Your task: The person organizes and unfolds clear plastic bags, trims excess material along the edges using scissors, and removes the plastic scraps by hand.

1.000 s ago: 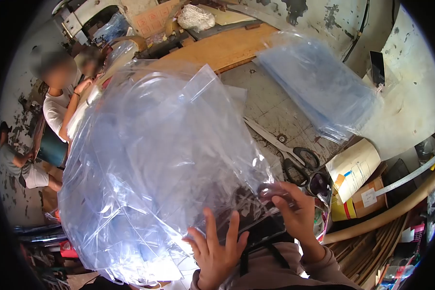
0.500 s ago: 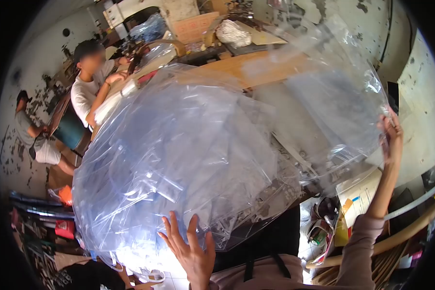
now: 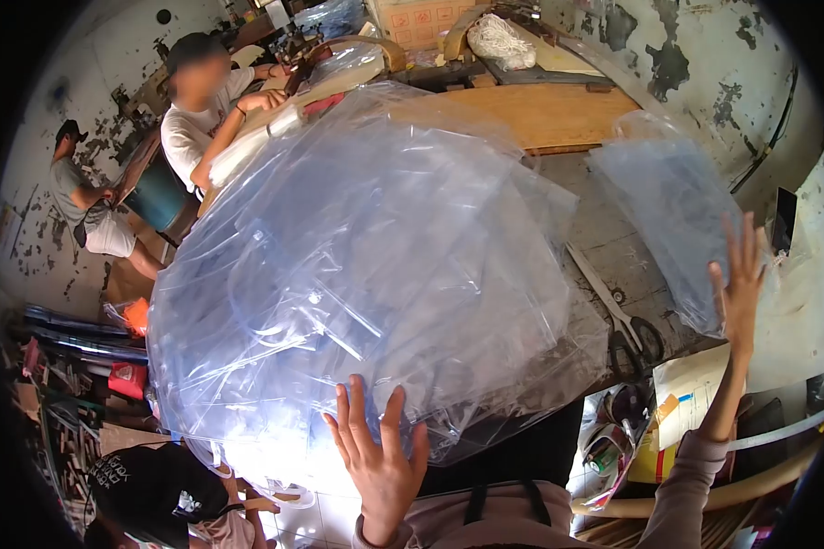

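While left hand (image 3: pixel 380 462) spreads over clear sheets (image 3: pixel 430 247) at counter's (image 3: pixel 604 224) near edge | right hand (image 3: pixel 740 288), fingers spread, beside bluish stack (image 3: pixel 664 210) | best: press flat, lightly, avoiding creases

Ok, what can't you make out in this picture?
All in the head view:
- Left hand: contact with the plastic sheet pile, hidden behind its fingers.
- Right hand: contact with the smaller stack, blurred.
- Black shirt: lettering too small.
- Tabletop beneath the pile: covered.
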Tool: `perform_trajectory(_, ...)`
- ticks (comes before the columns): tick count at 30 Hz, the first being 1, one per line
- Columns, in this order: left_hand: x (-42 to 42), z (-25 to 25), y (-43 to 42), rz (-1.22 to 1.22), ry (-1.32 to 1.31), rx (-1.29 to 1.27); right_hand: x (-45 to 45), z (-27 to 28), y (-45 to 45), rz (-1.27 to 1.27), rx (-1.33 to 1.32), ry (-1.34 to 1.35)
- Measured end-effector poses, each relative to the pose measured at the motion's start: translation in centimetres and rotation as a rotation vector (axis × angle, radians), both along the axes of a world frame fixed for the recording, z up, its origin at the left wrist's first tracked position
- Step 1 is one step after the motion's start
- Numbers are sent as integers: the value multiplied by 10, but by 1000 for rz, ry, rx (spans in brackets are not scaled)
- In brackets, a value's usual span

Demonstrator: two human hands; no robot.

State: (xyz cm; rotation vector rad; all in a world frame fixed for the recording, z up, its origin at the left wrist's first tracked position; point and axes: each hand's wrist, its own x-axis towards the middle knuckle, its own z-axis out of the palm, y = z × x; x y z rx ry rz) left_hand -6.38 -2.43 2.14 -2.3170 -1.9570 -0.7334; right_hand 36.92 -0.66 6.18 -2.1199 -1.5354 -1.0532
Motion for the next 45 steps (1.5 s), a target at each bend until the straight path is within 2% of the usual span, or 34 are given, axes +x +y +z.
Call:
perform_trajectory(2, -2, -1, -1, -20, 8, -8, 5, -25, 3, -177, -577, 482)
perform_trajectory(8, -3, -7, 0, -29, -1, 25, -12, -6, 5, -220, -588, 495)
perform_trajectory(13, -5, -7, -1, -41, -7, 12, -1, -14, 4, -193, -541, 514)
perform_trajectory(15, -6, -8, 0, -58, -14, 14, 16, -19, -1, -35, -392, 633)
perform_trajectory(16, -7, -8, -1, -52, -1, 17, 16, -16, -4, -52, -385, 625)
perform_trajectory(18, -6, -10, -1, -87, -13, 21, 3, -3, -14, 272, -110, 847)
perform_trajectory(21, -6, -9, -2, -29, 78, 15, -36, 14, -27, 595, -214, 588)
perform_trajectory(22, -6, -11, -1, -62, 68, 18, -47, 15, -28, 562, -205, 581)
perform_trajectory(24, -6, -14, -1, -31, 98, 71, -61, 12, -29, 296, -432, 348)
perform_trajectory(28, -7, -10, -1, -43, 164, 66, -45, -11, -24, 240, -418, 213)
perform_trajectory(30, -6, -1, -2, -48, 199, 133, -40, -24, -19, 170, -457, -1)
perform_trajectory(32, -17, 7, -3, -156, 81, -46, -44, -27, -17, 163, -466, -12)
perform_trajectory(33, -25, 8, -4, -172, 215, -40, -45, -27, -18, 157, -478, -25)
perform_trajectory(34, -31, 14, -2, -177, 215, -36, -44, -24, -18, 152, -475, -25)
perform_trajectory(37, -48, 47, 5, -405, 312, -27, -32, -7, -16, 245, -492, 122)
perform_trajectory(39, -52, 78, 17, -471, 368, 22, -18, 10, -14, 509, -410, 530)
perform_trajectory(40, -46, 95, 25, -501, 397, 63, -15, 19, -14, 505, -402, 532)
perform_trajectory(41, -41, 104, 30, -519, 417, -19, -14, 29, -12, 372, -400, 640)
perform_trajectory(42, -26, 115, 39, -623, 414, 112, -11, 36, -10, 239, -397, 748)
perform_trajectory(43, -13, 123, 49, -712, 434, 122, 3, 38, -8, 237, -390, 748)
perform_trajectory(45, 17, 137, 66, -867, 468, 157, 26, 35, -5, 253, -1, 369)
